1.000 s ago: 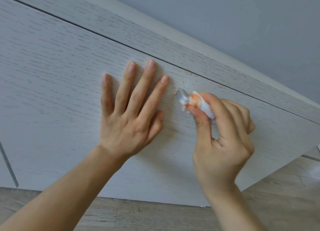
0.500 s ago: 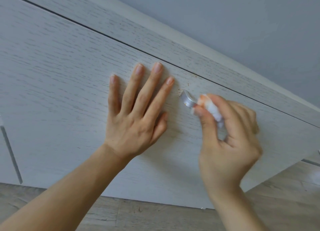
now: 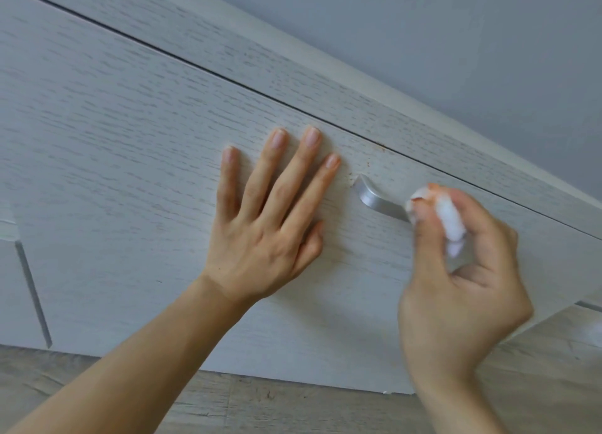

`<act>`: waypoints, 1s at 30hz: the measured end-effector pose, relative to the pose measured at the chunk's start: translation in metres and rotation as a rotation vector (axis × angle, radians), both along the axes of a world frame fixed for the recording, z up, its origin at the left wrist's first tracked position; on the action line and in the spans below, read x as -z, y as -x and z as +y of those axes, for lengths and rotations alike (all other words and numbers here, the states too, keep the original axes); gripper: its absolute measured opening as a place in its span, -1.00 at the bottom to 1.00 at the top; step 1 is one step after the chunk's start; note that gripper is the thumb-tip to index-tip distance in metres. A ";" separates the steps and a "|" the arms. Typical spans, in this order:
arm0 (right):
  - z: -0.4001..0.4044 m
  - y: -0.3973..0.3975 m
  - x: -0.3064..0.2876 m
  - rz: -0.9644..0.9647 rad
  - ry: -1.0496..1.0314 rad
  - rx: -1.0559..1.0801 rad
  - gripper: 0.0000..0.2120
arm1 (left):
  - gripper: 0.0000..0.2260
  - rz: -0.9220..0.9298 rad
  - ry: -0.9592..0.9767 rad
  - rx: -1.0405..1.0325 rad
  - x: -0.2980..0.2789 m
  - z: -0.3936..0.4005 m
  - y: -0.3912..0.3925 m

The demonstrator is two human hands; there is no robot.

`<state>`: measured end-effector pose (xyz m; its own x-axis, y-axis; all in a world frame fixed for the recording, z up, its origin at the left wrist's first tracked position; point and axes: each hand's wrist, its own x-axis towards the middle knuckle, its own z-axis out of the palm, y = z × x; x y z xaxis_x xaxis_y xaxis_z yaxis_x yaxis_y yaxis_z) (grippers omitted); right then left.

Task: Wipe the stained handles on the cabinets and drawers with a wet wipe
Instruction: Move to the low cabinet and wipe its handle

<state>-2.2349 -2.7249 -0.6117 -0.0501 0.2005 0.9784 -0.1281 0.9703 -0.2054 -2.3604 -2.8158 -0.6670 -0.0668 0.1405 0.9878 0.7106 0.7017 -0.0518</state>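
— Pinching the wet wipe [image 3: 451,218] between thumb and curled fingers: right hand [image 3: 459,290], grip closed round the wad, orange stain showing on its tip.

— And since a second ago?

— Slid rightward along the silver handle [image 3: 379,199]; left end now bared and looking clean. Suggests this handle nearly done, though brown specks remain on the drawer front [image 3: 130,140] beside its left end.

— Other hand?

— Left hand [image 3: 270,225] flat on the drawer front, fingers spread and straight, just left of the handle, bracing. Right wrist cocked upward, somewhat blurred.
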 end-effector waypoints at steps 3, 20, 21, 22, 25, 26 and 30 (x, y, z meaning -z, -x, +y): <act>-0.001 -0.002 0.000 -0.033 0.021 -0.013 -0.86 | -0.43 0.005 -0.007 -0.023 0.000 0.002 -0.001; -0.019 0.023 0.001 0.000 -0.135 0.056 -0.88 | -0.46 0.043 0.002 -0.014 0.001 -0.001 0.004; -0.018 0.022 0.003 -0.001 -0.138 0.031 -0.86 | -0.46 0.039 0.004 -0.014 0.001 -0.001 0.003; -0.017 0.022 0.004 0.000 -0.138 0.010 -0.85 | -0.45 0.039 0.007 -0.016 0.001 -0.001 0.003; -0.012 0.019 0.007 0.004 -0.111 -0.044 -0.85 | -0.45 0.039 0.010 -0.014 0.000 -0.002 0.002; -0.010 0.018 0.008 0.006 -0.096 -0.061 -0.85 | -0.46 0.039 0.008 -0.013 0.000 -0.002 0.002; 0.003 0.008 0.011 0.018 -0.032 -0.076 -0.86 | -0.45 0.034 0.007 -0.015 0.000 -0.001 0.002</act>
<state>-2.2432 -2.7222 -0.6231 -0.0459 0.1657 0.9851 -0.2055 0.9635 -0.1717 -2.3623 -2.8169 -0.6671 -0.0354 0.1468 0.9885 0.6979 0.7117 -0.0807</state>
